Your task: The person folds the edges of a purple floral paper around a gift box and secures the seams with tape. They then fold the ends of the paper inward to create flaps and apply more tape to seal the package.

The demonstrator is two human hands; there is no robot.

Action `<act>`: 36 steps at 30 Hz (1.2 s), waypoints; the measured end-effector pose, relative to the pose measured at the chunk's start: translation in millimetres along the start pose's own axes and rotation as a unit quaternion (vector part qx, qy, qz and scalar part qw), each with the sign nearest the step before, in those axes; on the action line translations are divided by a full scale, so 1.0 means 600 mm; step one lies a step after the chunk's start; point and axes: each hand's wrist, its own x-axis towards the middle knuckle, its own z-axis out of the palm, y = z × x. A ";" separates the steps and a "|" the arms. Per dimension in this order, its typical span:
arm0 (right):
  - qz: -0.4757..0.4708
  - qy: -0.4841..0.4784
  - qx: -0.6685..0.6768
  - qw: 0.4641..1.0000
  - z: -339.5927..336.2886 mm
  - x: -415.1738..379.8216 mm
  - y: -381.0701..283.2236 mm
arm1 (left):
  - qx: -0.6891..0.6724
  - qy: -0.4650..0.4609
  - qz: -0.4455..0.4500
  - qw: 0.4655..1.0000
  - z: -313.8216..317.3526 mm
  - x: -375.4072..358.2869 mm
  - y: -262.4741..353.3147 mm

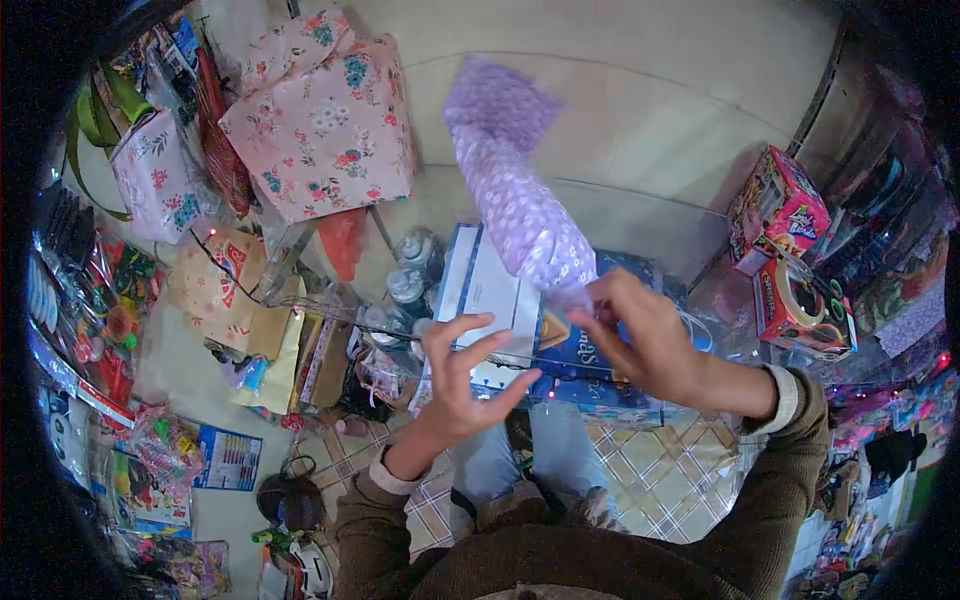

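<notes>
A long purple wrapped bundle with small white flowers [520, 205] stretches up and away over the pale counter, its far end blurred. My right hand [645, 340] pinches its near end. To the left of it, my left hand [463, 380] is raised with fingers apart and nothing between them. Below both hands lie a white box with a blue edge [490, 300] and a dark blue printed package [590, 350]. A thin dark wire with small lights [385, 330] crosses in front of them.
Pink floral bags [325, 130] stand at the upper left. On the right, a pink toy box [780, 210] sits behind a smaller red box [800, 315] with tape and scissors on it. Packaged goods crowd both sides; a tiled floor [660, 470] shows below.
</notes>
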 end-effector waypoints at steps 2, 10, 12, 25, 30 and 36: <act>0.092 0.008 0.090 0.992 -0.014 -0.003 -0.006 | 0.020 -0.004 0.027 0.999 0.011 0.009 0.016; 0.257 0.088 0.438 0.857 0.006 -0.044 -0.020 | 0.002 0.046 0.066 0.997 0.059 0.027 0.040; 0.308 0.102 0.498 0.804 0.006 -0.050 -0.029 | 0.007 0.045 0.076 0.996 0.061 0.029 0.042; 0.080 0.035 -0.075 0.993 -0.080 -0.028 0.000 | 0.039 -0.079 0.109 0.990 -0.003 0.031 0.029; -0.311 -0.120 -0.318 0.887 -0.072 -0.042 0.003 | 0.031 -0.136 0.163 0.977 0.007 0.043 0.031; -0.267 -0.173 -0.211 0.924 -0.045 -0.052 0.044 | 0.097 -0.176 0.188 0.961 -0.004 0.044 0.027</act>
